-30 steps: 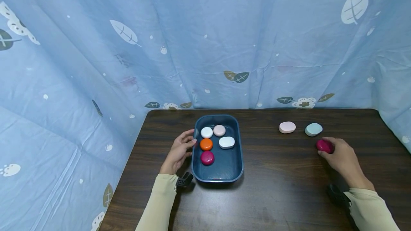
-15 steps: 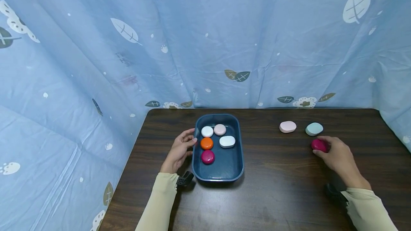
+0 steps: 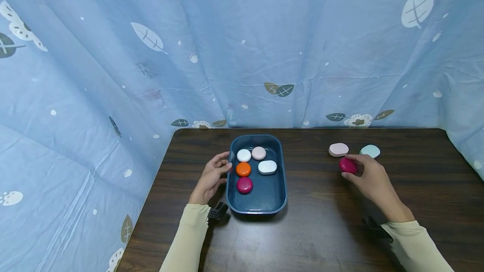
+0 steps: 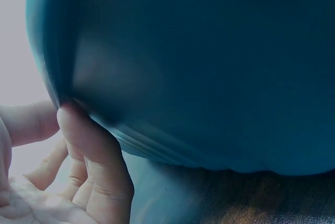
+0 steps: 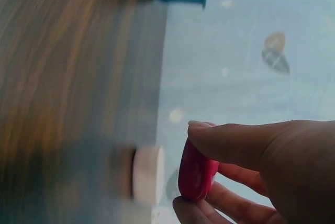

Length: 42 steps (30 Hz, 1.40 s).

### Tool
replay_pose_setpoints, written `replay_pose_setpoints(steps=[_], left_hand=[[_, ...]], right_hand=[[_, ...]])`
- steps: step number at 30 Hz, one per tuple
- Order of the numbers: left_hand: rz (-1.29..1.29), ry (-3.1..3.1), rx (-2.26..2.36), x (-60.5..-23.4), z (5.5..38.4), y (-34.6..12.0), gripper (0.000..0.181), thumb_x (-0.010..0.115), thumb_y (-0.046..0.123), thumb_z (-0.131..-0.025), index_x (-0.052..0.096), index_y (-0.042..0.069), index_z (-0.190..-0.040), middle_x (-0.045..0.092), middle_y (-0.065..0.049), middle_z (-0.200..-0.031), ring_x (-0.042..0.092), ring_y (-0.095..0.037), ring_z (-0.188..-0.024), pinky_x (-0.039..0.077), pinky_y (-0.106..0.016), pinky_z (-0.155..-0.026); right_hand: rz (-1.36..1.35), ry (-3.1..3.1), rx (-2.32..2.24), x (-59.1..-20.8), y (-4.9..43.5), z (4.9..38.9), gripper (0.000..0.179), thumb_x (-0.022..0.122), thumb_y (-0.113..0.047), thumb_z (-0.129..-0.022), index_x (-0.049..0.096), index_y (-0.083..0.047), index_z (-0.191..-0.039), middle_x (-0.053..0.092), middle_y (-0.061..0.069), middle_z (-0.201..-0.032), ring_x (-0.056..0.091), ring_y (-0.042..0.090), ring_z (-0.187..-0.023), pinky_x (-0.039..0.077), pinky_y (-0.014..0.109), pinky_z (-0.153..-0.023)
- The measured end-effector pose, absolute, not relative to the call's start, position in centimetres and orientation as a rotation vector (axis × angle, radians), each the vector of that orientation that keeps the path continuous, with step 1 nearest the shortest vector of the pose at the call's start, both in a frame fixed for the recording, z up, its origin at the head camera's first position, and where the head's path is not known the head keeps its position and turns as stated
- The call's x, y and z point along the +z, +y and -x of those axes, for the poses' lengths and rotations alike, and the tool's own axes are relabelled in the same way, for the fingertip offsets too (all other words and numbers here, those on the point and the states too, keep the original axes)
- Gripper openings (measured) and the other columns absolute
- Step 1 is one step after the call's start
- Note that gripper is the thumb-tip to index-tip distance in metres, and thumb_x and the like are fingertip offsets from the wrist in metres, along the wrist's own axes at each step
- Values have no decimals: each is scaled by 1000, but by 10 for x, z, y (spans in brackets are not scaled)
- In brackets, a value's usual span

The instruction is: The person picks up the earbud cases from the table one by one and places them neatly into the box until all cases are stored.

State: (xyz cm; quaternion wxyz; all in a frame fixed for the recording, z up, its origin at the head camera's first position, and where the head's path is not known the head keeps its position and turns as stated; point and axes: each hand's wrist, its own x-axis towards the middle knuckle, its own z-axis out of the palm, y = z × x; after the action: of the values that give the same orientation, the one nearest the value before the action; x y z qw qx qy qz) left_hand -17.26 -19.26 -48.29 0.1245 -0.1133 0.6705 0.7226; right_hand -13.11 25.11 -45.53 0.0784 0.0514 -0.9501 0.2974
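My right hand point(image 3: 372, 179) pinches a round magenta disc point(image 3: 348, 165), smooth and soap-like, between thumb and fingers. In the right wrist view the disc point(image 5: 197, 171) is held on edge, above the table. On the left, my left hand point(image 3: 211, 177) grips the side rim of a dark blue tray point(image 3: 257, 209), thumb against the rim and fingers outside. Inside the tray sit a white disc point(image 3: 243, 155), a pale pink disc point(image 3: 259, 153), an orange disc point(image 3: 243, 169), a white oval piece point(image 3: 267, 167) and another magenta disc point(image 3: 244, 185).
A pale pink oval piece point(image 3: 338, 150) and a mint green oval piece point(image 3: 370, 150) lie toward the back right of the dark wooden table point(image 3: 310, 221); my right hand partly covers the green one. A blue patterned cloth point(image 3: 227, 53) hangs behind the table and on its left.
My right hand has carried the magenta disc leftward, past the front of the green piece and toward the tray. The left hand and the tray have stayed in place.
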Motion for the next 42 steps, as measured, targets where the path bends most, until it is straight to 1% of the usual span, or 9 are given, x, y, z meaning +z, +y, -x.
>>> replay_pose_setpoints(steps=[5, 12, 16, 24, 36, 42], left_hand=[[334, 1950, 2105, -483, 173, -192, 45, 62, 6, -106, 56, 11, -150, 59, -5, -108, 58, -19, -89, 51, -29, -68], [337, 1957, 2106, -483, 173, -192, 45, 62, 5, -105, 56, 11, -150, 59, -5, -108, 58, -19, -89, 51, -29, -68], [342, 1964, 2103, -483, 172, -192, 45, 62, 5, -105, 57, 11, -149, 60, -5, -107, 58, -20, -89, 51, -30, -68], [339, 1959, 2103, -481, 171, -192, 44, 61, 5, -106, 57, 11, -149, 60, -4, -107, 58, -20, -90, 51, -30, -70], [353, 1958, 2110, -478, 171, -190, 44, 61, 5, -106, 57, 11, -149, 60, -5, -107, 58, -19, -88, 52, -29, -67], [346, 1953, 2115, -478, 171, -190, 44, 60, 4, -106, 55, 8, -150, 60, -5, -107, 58, -19, -87, 52, -28, -66]], right_hand=[[-230, -2822, 931, -450, 228, 132, 61, 89, 2, -80, 62, 10, -134, 60, 37, -128, 63, 52, -110, 55, 67, -90], [-323, -2816, 991, -440, 201, 136, 58, 88, 3, -81, 64, 9, -133, 63, 33, -129, 67, 48, -108, 57, 62, -91], [-350, -2816, 1027, -437, 187, 138, 57, 88, 3, -81, 65, 8, -133, 64, 32, -127, 68, 46, -108, 57, 61, -92], [-414, -2802, 1113, -433, 164, 140, 55, 88, 2, -82, 66, 7, -133, 64, 29, -130, 68, 43, -111, 57, 57, -94], [-548, -2730, 1191, -428, 133, 146, 51, 87, 4, -83, 68, 7, -130, 66, 23, -125, 70, 35, -107, 60, 52, -92], [-597, -2735, 1214, -425, 115, 148, 48, 87, 3, -84, 69, 5, -128, 67, 20, -124, 70, 33, -107, 60, 50, -91]])
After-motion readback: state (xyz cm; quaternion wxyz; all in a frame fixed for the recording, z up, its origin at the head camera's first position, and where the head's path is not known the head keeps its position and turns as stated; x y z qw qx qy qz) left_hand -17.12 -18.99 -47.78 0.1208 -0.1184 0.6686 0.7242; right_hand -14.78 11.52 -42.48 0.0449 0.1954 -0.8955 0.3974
